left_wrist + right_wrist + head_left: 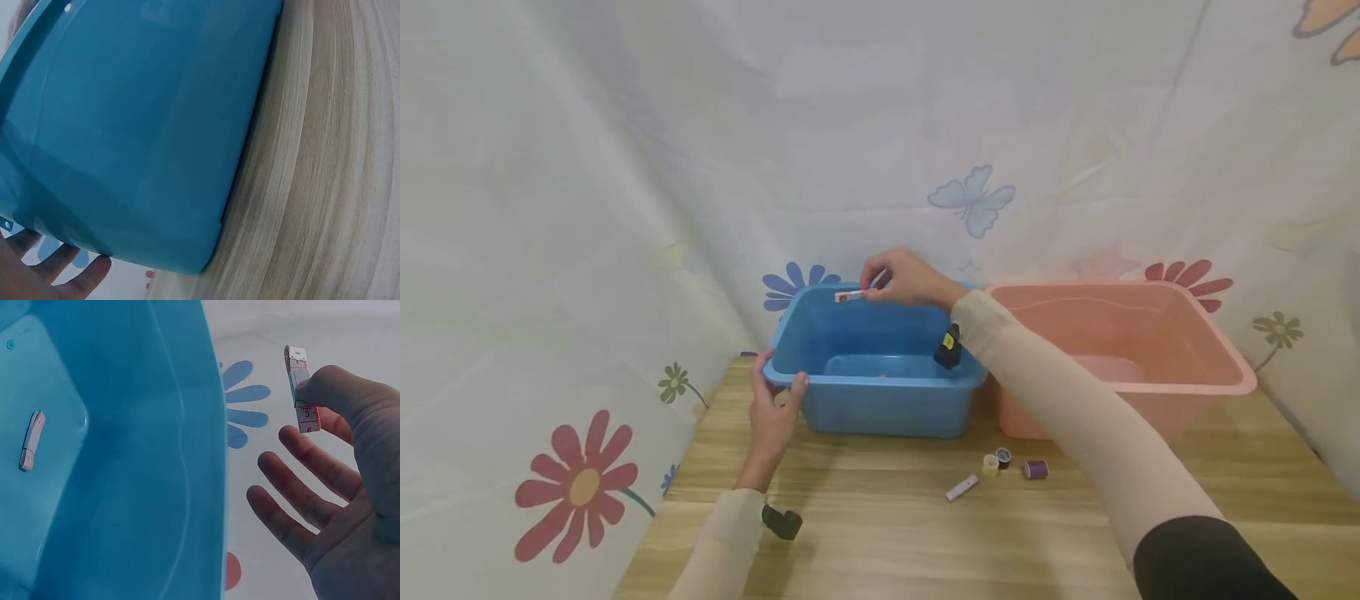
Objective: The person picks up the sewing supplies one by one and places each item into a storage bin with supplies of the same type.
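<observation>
Behind everything hangs a pale printed backdrop (857, 125), with a wood-grain desk (850, 533) before it. On this stand a pink tub (1195, 388) and, just left of it, a blue tub (883, 408). The left hand (772, 421) rests at the blue tub's near left corner, its fingers set wide, thumb at the front and the others against the end; should that light contact slip, the tub could slide or twist.

Over the far side of the same tub is the right hand (910, 279). The black wrist camera (950, 348) beneath its cuff overlaps the near rim in the head view; whether they touch I cannot tell, but a lower wrist could knock it there.

Thumb and forefinger pinch a folded tape measure (299, 365) narrowly, the remaining fingers spread loose. It hangs by the far rim, and I cannot tell whether it is fully inside that edge; let go too far out, it could drop behind the tub, and a slack pinch could let its folds spring apart. Another folded tape (32, 440) lies on the tub floor, and a pinkish strip (962, 488) on the desk.

Smallest are a purple spool (1036, 470), a dark spool (1003, 457) and a pale yellow spool (990, 465); any of these could roll if a sleeve brushed it.
</observation>
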### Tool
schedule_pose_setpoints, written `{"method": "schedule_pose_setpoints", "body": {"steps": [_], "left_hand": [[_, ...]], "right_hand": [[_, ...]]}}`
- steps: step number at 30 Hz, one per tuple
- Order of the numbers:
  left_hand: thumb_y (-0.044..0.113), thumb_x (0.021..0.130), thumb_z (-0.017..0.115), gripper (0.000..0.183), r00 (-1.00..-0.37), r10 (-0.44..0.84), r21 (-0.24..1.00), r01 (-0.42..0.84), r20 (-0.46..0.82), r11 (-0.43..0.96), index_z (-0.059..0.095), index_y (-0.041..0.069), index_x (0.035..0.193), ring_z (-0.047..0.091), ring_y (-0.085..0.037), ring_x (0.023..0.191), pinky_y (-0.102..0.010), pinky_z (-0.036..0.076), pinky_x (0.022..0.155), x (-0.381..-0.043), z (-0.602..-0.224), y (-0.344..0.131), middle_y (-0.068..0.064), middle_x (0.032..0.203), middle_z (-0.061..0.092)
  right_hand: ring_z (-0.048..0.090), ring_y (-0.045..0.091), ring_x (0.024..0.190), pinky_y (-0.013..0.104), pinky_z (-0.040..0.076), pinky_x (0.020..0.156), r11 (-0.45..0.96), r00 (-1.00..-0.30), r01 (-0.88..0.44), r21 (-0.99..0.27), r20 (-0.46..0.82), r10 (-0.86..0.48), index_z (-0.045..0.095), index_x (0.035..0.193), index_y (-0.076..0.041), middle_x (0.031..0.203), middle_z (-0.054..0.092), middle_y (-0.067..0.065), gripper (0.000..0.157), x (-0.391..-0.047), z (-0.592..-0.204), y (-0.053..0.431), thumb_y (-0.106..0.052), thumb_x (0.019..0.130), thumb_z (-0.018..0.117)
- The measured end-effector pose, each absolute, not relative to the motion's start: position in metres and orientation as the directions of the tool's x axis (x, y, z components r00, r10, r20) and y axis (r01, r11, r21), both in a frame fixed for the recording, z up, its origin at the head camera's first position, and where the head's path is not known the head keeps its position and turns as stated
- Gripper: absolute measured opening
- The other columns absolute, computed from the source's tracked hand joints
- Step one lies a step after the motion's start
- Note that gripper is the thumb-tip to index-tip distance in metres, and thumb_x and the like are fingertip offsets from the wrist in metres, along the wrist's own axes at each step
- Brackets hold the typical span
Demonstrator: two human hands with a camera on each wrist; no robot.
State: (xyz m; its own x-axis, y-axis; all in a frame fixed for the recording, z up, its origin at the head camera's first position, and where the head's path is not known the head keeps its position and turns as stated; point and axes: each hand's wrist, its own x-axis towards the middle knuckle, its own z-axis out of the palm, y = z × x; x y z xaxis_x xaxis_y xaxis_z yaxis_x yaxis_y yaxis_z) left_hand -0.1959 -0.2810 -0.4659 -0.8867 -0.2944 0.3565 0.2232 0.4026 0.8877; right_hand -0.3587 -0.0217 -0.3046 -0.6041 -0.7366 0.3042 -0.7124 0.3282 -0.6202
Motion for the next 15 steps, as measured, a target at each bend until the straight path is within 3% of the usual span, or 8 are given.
{"method": "schedule_pose_setpoints", "body": {"steps": [15], "left_hand": [[0.048,0.099,0.066,0.072,-0.887,-0.297,0.891,0.224,0.355,0.396,0.026,0.033,0.157,0.048,-0.038,0.135,-0.064,0.043,0.105,-0.193,-0.467,-0.278,-0.012,0.16,0.038]], "right_hand": [[0.066,0.019,0.096,0.032,0.054,0.089,0.388,-0.567,-0.704,-0.595,0.142,-0.811,0.073,0.093,-0.015,0.099,0.073,-0.002,0.005,-0.368,-0.322,-0.042,-0.019,0.094,0.076]]}}
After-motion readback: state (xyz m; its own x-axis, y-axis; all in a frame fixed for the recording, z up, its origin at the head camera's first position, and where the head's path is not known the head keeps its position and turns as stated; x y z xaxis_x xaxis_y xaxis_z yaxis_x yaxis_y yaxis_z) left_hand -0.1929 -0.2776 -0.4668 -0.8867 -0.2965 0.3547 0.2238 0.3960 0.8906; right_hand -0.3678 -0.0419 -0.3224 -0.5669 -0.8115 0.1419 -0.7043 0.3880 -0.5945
